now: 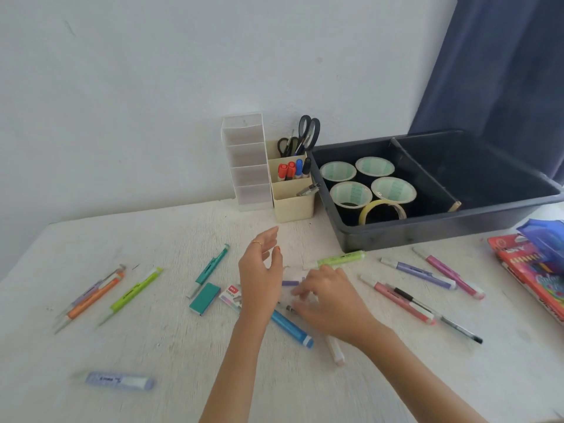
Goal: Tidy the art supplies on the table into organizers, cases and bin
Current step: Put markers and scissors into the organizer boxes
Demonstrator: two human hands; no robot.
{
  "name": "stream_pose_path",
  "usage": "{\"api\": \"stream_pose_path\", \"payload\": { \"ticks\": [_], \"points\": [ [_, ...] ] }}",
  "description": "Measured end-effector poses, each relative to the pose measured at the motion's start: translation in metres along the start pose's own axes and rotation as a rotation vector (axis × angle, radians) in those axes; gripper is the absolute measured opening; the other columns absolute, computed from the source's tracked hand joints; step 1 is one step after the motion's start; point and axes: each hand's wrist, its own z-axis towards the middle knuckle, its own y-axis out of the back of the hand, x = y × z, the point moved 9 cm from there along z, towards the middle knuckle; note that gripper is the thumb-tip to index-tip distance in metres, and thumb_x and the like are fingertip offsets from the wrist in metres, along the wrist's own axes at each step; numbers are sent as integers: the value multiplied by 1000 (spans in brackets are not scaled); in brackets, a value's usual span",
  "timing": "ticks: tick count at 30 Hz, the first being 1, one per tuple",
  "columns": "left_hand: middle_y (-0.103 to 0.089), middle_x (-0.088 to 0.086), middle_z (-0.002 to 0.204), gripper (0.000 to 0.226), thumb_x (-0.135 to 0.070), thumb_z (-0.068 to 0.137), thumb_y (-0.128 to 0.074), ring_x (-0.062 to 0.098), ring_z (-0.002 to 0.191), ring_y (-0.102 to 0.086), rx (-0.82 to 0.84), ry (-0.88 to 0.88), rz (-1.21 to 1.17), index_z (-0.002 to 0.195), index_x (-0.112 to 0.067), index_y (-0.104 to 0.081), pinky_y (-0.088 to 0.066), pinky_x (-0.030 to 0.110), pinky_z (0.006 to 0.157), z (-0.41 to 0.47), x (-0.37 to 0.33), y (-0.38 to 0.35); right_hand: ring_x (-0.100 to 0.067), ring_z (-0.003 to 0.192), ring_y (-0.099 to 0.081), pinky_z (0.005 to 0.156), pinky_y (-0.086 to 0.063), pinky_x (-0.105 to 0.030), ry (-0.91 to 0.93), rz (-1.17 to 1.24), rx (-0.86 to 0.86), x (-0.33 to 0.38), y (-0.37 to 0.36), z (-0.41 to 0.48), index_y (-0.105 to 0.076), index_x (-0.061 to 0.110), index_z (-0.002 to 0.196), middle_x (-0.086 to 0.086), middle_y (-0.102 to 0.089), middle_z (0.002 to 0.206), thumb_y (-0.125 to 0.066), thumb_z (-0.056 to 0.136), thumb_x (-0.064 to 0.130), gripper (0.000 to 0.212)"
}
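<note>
Pens and markers lie scattered over the white table (171,346). My left hand (262,270) hovers open above the middle, fingers relaxed, holding nothing. My right hand (328,300) reaches left, fingertips down among a short purple marker (290,283) and a small dark-tipped pen (288,307); blur hides whether it grips anything. A blue marker (291,329) and a white-pink marker (335,351) lie under my wrists. A green highlighter (341,258) lies just beyond my right hand. At the back stand a clear organizer (247,163), a cream organizer (293,206) and a dark bin (427,230).
Left: teal pen (212,268), teal box (204,299), staples box (232,296), lime pen (134,293), orange pens (91,297), lavender highlighter (119,380). Right: purple marker (418,273), pink markers (448,273), black pen (442,319), pencil box (531,270). Tape rolls (351,193) fill the bin's left compartment.
</note>
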Motion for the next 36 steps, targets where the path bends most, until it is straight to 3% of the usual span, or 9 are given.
{"api": "stream_pose_path", "payload": {
  "ticks": [4,8,13,16,19,22,27,33,36],
  "points": [
    [-63,-6,112,32,-2,92,-50,7,102,-58,-49,63,-11,118,-18,-60,-43,1,78,-15,11,12,-15,101,-41,77,-21,-27,-34,-123,68,-2,-19,-17,-62,30,120,7,-58,106,-49,91,44,34],
    [-65,-7,107,29,-1,92,-49,5,99,-60,-79,67,-32,110,-20,-63,-45,3,77,-23,11,19,-14,100,-42,76,-22,-24,-81,-114,30,-6,-20,-21,-66,28,114,7,-59,103,-52,91,36,28],
    [-64,-10,104,26,-2,91,-51,1,94,-59,-145,15,-51,107,-18,-64,-44,2,73,-25,-6,20,-3,78,-54,67,-41,-7,-312,372,-201,-35,9,-32,-72,20,94,13,-60,83,-69,82,17,13],
    [-59,-18,100,24,-3,89,-54,-13,90,-53,-193,-30,-71,103,-19,-63,-45,8,72,-24,-17,14,1,75,-62,66,-49,-9,-443,632,-315,-59,37,-44,-70,24,90,12,-68,81,-70,82,19,9],
    [-57,-18,98,21,-4,88,-56,-9,88,-54,-176,-21,-94,102,-18,-62,-44,11,71,-22,-23,-8,-3,73,-67,63,-51,-13,-540,823,-500,-90,73,-63,-68,23,88,7,-71,79,-67,84,24,4],
    [-59,-13,96,18,-6,87,-57,2,89,-56,-31,-9,-121,97,-19,-62,-45,11,71,-24,-31,-48,-11,77,-70,68,-54,-17,-641,966,-727,-129,105,-93,-66,14,98,2,-73,86,-63,87,23,15],
    [-60,-12,96,12,-17,88,-60,1,93,-55,447,-118,37,96,-25,-63,-42,2,72,-50,-56,-140,-19,72,-71,68,-58,-24,-725,1032,-1042,-179,140,-148,-64,2,97,-10,-72,83,-62,89,17,18],
    [-59,-8,111,24,-28,86,-67,8,104,-54,969,-347,220,108,-19,-66,-44,26,95,-109,-69,-231,-16,67,-69,63,-57,-22,-822,1054,-1245,-213,147,-198,-62,-3,100,-10,-67,79,-62,89,16,22],
    [-60,1,109,30,-22,82,-70,15,105,-53,1040,-491,304,110,-10,-68,-43,26,93,-124,-75,-249,-16,69,-69,64,-58,-22,-852,1038,-1280,-218,148,-211,-63,7,91,-9,-67,80,-63,89,18,11]
  ]
}}
